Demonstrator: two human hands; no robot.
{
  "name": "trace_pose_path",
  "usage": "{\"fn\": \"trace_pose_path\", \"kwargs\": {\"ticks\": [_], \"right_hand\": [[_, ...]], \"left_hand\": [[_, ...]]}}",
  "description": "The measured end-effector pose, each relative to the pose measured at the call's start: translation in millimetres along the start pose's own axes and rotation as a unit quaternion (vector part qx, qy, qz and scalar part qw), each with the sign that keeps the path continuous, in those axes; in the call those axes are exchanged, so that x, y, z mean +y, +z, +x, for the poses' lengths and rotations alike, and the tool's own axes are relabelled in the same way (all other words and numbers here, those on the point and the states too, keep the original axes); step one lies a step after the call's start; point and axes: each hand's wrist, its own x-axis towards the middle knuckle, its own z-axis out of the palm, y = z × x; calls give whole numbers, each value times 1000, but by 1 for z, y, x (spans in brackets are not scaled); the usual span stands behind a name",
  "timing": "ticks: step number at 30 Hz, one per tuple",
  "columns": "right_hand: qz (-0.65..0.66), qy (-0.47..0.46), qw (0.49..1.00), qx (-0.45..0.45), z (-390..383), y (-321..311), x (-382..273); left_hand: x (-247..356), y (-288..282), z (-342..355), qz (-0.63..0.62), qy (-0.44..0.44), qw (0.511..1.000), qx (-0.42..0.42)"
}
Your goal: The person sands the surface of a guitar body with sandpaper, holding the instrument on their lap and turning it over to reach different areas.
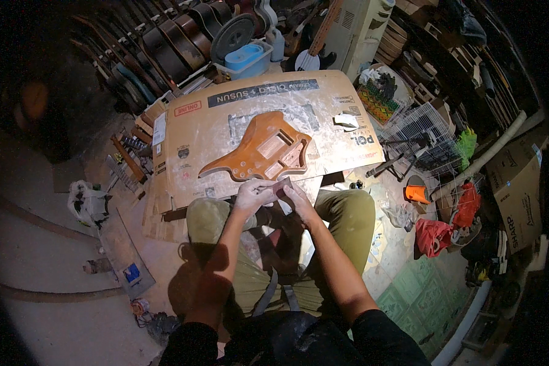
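Left hand [254, 196], right hand [297, 199] — both closed, pinching brown sheet [281, 185] — near guitar body [254, 139].

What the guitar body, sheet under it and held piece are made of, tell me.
Guitar body: probably wood, amber-brown, satin-looking; its cut pockets show paler, bare-looking wood. Sheet: apparently cardboard, matte, brown and printed, like a flattened box. Held piece: thin, dull brown, perhaps abrasive paper; too small to tell.

Bright pool on cardboard [335, 155] — hard shadow beside left forearm [223, 256]; surroundings dim, corners black, fisheye edges bent.
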Motion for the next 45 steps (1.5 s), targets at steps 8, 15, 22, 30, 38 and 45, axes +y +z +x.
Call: {"fn": "trace_pose_path", "kwargs": {"ticks": [8, 15, 22, 30, 38, 45], "right_hand": [[-18, 7, 999, 25, 8, -11, 22], [151, 142, 976, 61, -1, 3, 2], [198, 185, 961, 58, -2, -20, 6], [295, 229, 927, -36, -17, -19, -4], [119, 143, 981, -49, -19, -24, -27], [-21, 65, 976, 207, -8, -58, -30]], "left_hand": [[1, 9, -1, 39, 7, 999, 20], [1, 5, 1, 117, 79, 990, 11], [-2, 7, 3, 34, 13, 999, -4], [-21, -10, 11, 75, 13, 997, 14], [-32, -9, 16, 211, 22, 975, 73], [-36, 9, 39, 533, 133, 830, 100]]}}
